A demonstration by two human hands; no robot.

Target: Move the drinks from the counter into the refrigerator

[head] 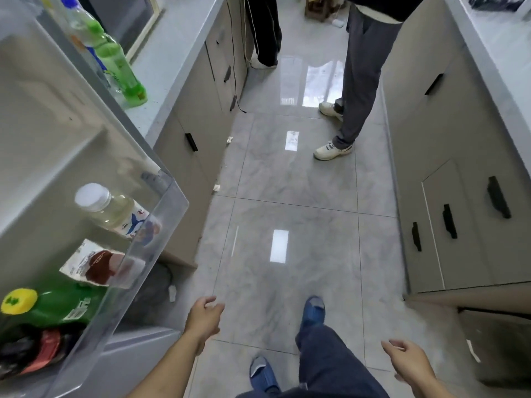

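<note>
Both the left hand (204,314) and right hand (408,360) hang relaxed, holding nothing. The person should grip the green bottle (120,67) on the counter (172,53) round its body, upright.

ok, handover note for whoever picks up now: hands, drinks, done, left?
Left hand: open, holding nothing, over the floor beside the fridge door.
Right hand: open, holding nothing, low on the right.
Fridge door shelf already holds a white-capped bottle, a carton, a yellow-capped green bottle and a dark item at the bottom edge that is too blurred to name.
Still on the left counter: a green bottle and a blue-capped clear bottle behind it.
Left to do: carry those two into the fridge. A bystander stands ahead in the aisle.
</note>
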